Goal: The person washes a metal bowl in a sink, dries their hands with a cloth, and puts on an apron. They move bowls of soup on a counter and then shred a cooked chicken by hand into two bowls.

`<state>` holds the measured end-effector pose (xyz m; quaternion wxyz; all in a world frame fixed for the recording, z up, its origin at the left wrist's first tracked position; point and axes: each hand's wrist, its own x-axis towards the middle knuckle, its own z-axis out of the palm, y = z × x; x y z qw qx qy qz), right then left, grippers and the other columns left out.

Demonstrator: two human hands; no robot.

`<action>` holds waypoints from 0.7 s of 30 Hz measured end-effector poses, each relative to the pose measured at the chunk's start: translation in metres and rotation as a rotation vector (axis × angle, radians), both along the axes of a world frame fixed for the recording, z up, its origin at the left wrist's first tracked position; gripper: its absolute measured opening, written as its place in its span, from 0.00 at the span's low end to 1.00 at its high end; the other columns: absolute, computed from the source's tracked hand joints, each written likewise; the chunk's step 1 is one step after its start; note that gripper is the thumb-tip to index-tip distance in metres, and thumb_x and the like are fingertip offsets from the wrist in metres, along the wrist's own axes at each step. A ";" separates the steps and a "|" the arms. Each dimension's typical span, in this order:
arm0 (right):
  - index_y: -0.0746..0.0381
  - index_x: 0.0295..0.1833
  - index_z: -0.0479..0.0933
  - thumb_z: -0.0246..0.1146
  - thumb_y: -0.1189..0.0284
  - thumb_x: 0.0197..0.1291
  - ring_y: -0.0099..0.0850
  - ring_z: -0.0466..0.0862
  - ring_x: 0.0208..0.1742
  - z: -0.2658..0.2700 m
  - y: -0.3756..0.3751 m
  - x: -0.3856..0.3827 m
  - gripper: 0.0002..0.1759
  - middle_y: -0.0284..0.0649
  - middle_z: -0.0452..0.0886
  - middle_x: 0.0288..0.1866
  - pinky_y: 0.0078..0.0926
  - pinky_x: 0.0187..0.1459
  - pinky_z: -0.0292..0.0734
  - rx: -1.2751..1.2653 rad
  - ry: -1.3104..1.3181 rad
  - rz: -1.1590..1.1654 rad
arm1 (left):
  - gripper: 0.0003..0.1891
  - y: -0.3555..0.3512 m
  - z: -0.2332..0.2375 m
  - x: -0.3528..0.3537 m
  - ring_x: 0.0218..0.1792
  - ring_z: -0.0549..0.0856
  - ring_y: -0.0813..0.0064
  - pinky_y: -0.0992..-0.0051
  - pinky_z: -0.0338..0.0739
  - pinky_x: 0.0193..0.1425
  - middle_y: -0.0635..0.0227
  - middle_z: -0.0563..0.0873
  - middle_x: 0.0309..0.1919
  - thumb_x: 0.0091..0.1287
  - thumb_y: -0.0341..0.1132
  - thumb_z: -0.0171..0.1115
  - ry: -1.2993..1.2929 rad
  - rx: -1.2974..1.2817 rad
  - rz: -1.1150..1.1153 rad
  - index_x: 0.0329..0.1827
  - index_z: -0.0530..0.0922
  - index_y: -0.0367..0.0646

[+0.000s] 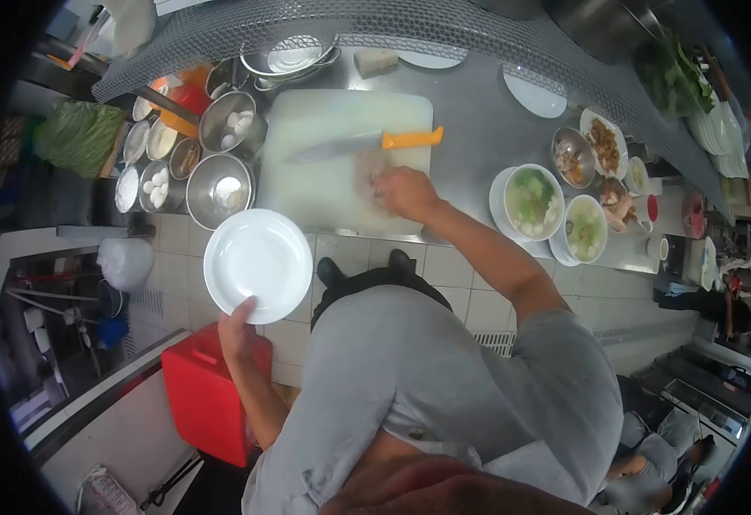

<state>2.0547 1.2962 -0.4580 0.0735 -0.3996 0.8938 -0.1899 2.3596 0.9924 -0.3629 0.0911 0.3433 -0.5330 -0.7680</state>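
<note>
My left hand (238, 330) holds a white plate (258, 264) by its near rim, over the floor in front of the counter. The plate has nothing on it. On the white cutting board (307, 120), my right hand (405, 194) is closed at the edge of a thin, pale brownish piece of food (370, 174); whether the fingers grip it is hard to tell. Just beyond that hand, a knife (341, 148) with a yellow handle lies across the board, its blade pointing left.
Left of the board stand metal bowls (214, 210) with eggs and other ingredients. Two bowls of green soup (533, 201) and a plate of brown food (605, 144) are at the right. A red box (208, 399) stands below left. Another person (663, 451) is at lower right.
</note>
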 end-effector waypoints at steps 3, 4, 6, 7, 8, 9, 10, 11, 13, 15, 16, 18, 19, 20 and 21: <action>0.58 0.53 0.85 0.62 0.75 0.53 0.40 0.87 0.40 0.050 0.013 -0.033 0.20 0.44 0.88 0.43 0.34 0.44 0.82 -0.369 -0.499 -0.213 | 0.31 -0.004 0.012 -0.002 0.59 0.82 0.66 0.67 0.75 0.66 0.58 0.81 0.61 0.63 0.29 0.65 0.008 0.051 -0.001 0.70 0.68 0.31; 0.59 0.53 0.85 0.61 0.77 0.53 0.39 0.87 0.39 0.065 0.009 -0.049 0.20 0.45 0.88 0.43 0.32 0.43 0.82 -0.430 -0.427 -0.206 | 0.31 -0.008 0.009 0.001 0.59 0.82 0.66 0.67 0.75 0.66 0.58 0.81 0.60 0.63 0.29 0.65 -0.003 0.050 0.007 0.70 0.68 0.31; 0.57 0.53 0.85 0.61 0.77 0.52 0.39 0.87 0.39 0.082 -0.011 -0.090 0.21 0.45 0.88 0.42 0.31 0.43 0.82 -0.511 -0.296 -0.185 | 0.31 -0.021 0.006 0.004 0.59 0.82 0.66 0.67 0.75 0.65 0.59 0.82 0.59 0.63 0.29 0.65 -0.017 0.036 0.007 0.70 0.69 0.31; 0.56 0.53 0.85 0.62 0.76 0.52 0.40 0.87 0.40 0.086 -0.021 -0.111 0.20 0.45 0.88 0.42 0.32 0.44 0.82 -0.523 -0.240 -0.171 | 0.31 -0.023 0.007 0.003 0.58 0.82 0.66 0.68 0.75 0.65 0.59 0.82 0.59 0.63 0.29 0.65 -0.023 0.039 0.015 0.70 0.69 0.31; 0.53 0.51 0.86 0.62 0.75 0.53 0.41 0.87 0.42 0.088 -0.035 -0.130 0.19 0.44 0.88 0.43 0.34 0.46 0.82 -0.483 -0.119 -0.090 | 0.31 -0.023 0.010 0.001 0.58 0.82 0.66 0.68 0.75 0.65 0.59 0.82 0.58 0.63 0.29 0.65 -0.031 0.042 0.021 0.70 0.69 0.31; 0.51 0.50 0.86 0.62 0.75 0.54 0.42 0.87 0.44 0.086 -0.052 -0.145 0.18 0.43 0.88 0.45 0.35 0.47 0.82 -0.442 0.000 -0.012 | 0.31 -0.024 0.013 0.000 0.58 0.82 0.66 0.68 0.75 0.65 0.59 0.82 0.58 0.63 0.29 0.65 -0.043 0.044 0.023 0.70 0.69 0.31; 0.50 0.49 0.87 0.61 0.74 0.55 0.43 0.86 0.46 0.071 -0.066 -0.160 0.17 0.42 0.88 0.46 0.36 0.49 0.82 -0.335 0.043 0.060 | 0.31 -0.025 0.014 -0.001 0.58 0.82 0.66 0.68 0.75 0.65 0.59 0.82 0.58 0.63 0.29 0.65 -0.049 0.049 0.020 0.70 0.69 0.30; 0.49 0.48 0.87 0.61 0.73 0.55 0.44 0.86 0.47 0.049 -0.078 -0.173 0.16 0.41 0.87 0.48 0.38 0.50 0.81 -0.226 0.086 0.130 | 0.31 -0.024 0.016 -0.002 0.58 0.82 0.66 0.67 0.75 0.65 0.58 0.82 0.58 0.63 0.29 0.65 -0.055 0.057 0.015 0.70 0.69 0.30; 0.50 0.49 0.86 0.63 0.73 0.56 0.44 0.85 0.50 0.034 -0.086 -0.184 0.15 0.40 0.87 0.50 0.40 0.53 0.80 0.007 0.078 0.179 | 0.31 -0.023 0.016 -0.003 0.59 0.82 0.67 0.67 0.74 0.66 0.58 0.82 0.58 0.63 0.29 0.65 -0.066 0.045 0.016 0.70 0.69 0.30; 0.52 0.53 0.85 0.66 0.74 0.56 0.43 0.84 0.54 0.032 -0.090 -0.190 0.17 0.41 0.86 0.52 0.40 0.56 0.79 0.248 -0.027 0.132 | 0.31 -0.022 0.018 0.000 0.59 0.81 0.67 0.67 0.73 0.66 0.57 0.82 0.58 0.63 0.30 0.66 -0.085 0.003 0.026 0.69 0.69 0.29; 0.52 0.53 0.85 0.65 0.74 0.57 0.43 0.84 0.55 0.022 -0.083 -0.206 0.17 0.42 0.85 0.53 0.40 0.57 0.79 0.177 -0.095 0.094 | 0.32 -0.020 0.022 0.000 0.60 0.81 0.66 0.67 0.72 0.67 0.57 0.81 0.58 0.63 0.30 0.66 -0.082 0.007 0.022 0.70 0.68 0.29; 0.53 0.54 0.85 0.65 0.74 0.58 0.43 0.83 0.57 -0.021 -0.054 -0.264 0.17 0.45 0.84 0.56 0.40 0.59 0.78 0.036 -0.235 0.019 | 0.32 -0.017 0.025 0.011 0.60 0.81 0.66 0.67 0.72 0.67 0.57 0.81 0.59 0.63 0.30 0.66 -0.113 0.022 0.052 0.70 0.68 0.29; 0.53 0.55 0.84 0.65 0.74 0.60 0.43 0.83 0.58 -0.054 -0.034 -0.296 0.17 0.46 0.84 0.57 0.39 0.59 0.78 0.091 -0.121 0.006 | 0.32 -0.017 0.026 0.012 0.60 0.81 0.66 0.67 0.72 0.67 0.57 0.81 0.59 0.63 0.30 0.65 -0.123 0.027 0.066 0.70 0.68 0.29; 0.52 0.57 0.83 0.65 0.74 0.60 0.43 0.83 0.59 -0.064 -0.009 -0.308 0.18 0.46 0.83 0.58 0.39 0.60 0.78 0.192 -0.046 0.028 | 0.31 -0.015 0.028 0.013 0.58 0.81 0.66 0.67 0.73 0.66 0.57 0.81 0.58 0.63 0.29 0.65 -0.115 0.015 0.084 0.69 0.69 0.29; 0.52 0.59 0.82 0.65 0.74 0.61 0.43 0.83 0.60 -0.072 0.015 -0.318 0.20 0.46 0.83 0.59 0.39 0.60 0.77 0.291 0.029 0.052 | 0.30 -0.011 0.030 0.014 0.57 0.82 0.66 0.67 0.74 0.64 0.57 0.81 0.57 0.63 0.28 0.65 -0.111 0.005 0.103 0.69 0.70 0.29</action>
